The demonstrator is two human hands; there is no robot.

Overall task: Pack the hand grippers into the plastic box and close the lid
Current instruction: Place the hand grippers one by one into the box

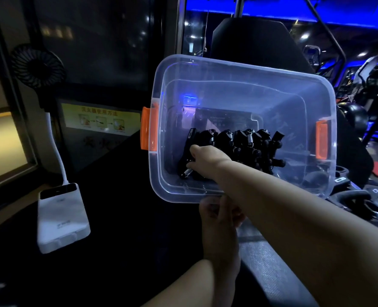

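Note:
A clear plastic box (pixel 245 69) with orange side latches (pixel 148 128) is tilted toward me, open and with no lid on it. Several black hand grippers (pixel 245 140) with metal springs lie in a row on its floor. My right hand (pixel 205 155) reaches inside the box and is closed around the leftmost hand gripper (pixel 187 160). My left hand (pixel 220 214) grips the box's near rim from below. No lid is visible.
A white power bank (pixel 62 220) with a cable and a small black fan (pixel 37 66) sits at the left on a dark surface. A yellow instruction sticker (pixel 101 121) is behind. Gym machines (pixel 371 85) under blue light fill the right.

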